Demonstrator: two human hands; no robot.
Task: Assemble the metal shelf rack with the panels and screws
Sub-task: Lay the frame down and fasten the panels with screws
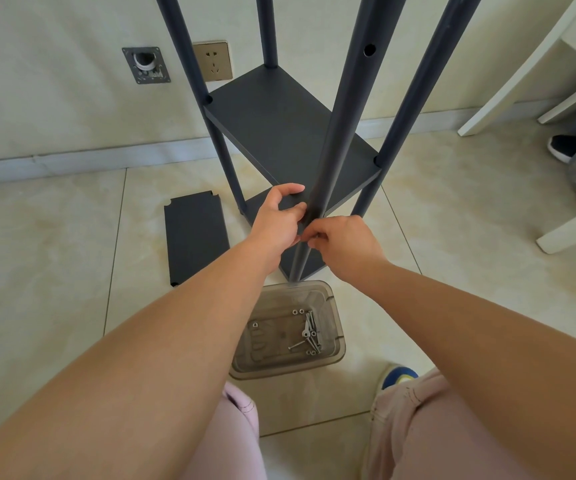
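At the centre of the frame stands the rack point(290, 133), stiff painted metal, probably light but tippy, best gripped by a post. The left hand point(279, 220) holds the near post point(342, 133) and panel edge; the right hand point(345, 245) seems to pinch a screw there, mostly hidden. Four posts, two fitted panels, one spare panel point(195, 237) on the floor, several screws point(309, 332) in one tray point(338, 351).

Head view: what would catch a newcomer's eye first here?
The dark metal shelf rack rises at centre, both hands meeting at its nearest post: left hand gripping the shelf corner, right hand pinching something small. Below sits a clear tray of screws; a loose panel lies left.
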